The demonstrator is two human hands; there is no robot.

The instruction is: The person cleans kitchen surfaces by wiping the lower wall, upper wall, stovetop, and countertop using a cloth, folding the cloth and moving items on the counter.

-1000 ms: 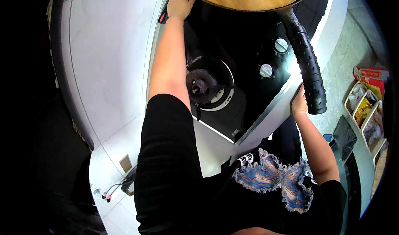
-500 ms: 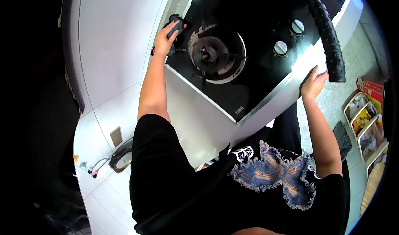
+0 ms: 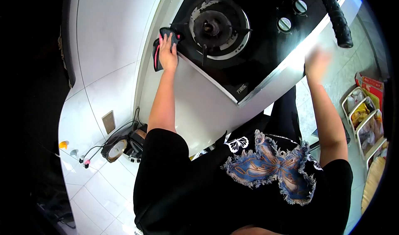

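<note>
A dark cloth with pink trim (image 3: 160, 48) lies at the corner of the black glass hob (image 3: 253, 48), in the upper middle of the frame, partly on the glass and partly on the pale counter (image 3: 199, 106) beside it. The person's left hand (image 3: 168, 54) presses flat on top of the cloth, fingers spread over it rather than clenched round it. Just to the right of that hand sits the gas burner (image 3: 214, 25) with its metal ring and pan supports. Further right on the glass are two round control knobs (image 3: 284, 24). In the upper right, a black dimpled pan handle (image 3: 337, 16) juts out past the hob's front edge. The right hand (image 3: 318, 62) is below that handle, at the bright front edge of the counter; it is blurred, and I cannot tell whether it is open or closed. At the lower left, near the tiled wall, a roll of tape (image 3: 115, 148) lies among cables.
</note>
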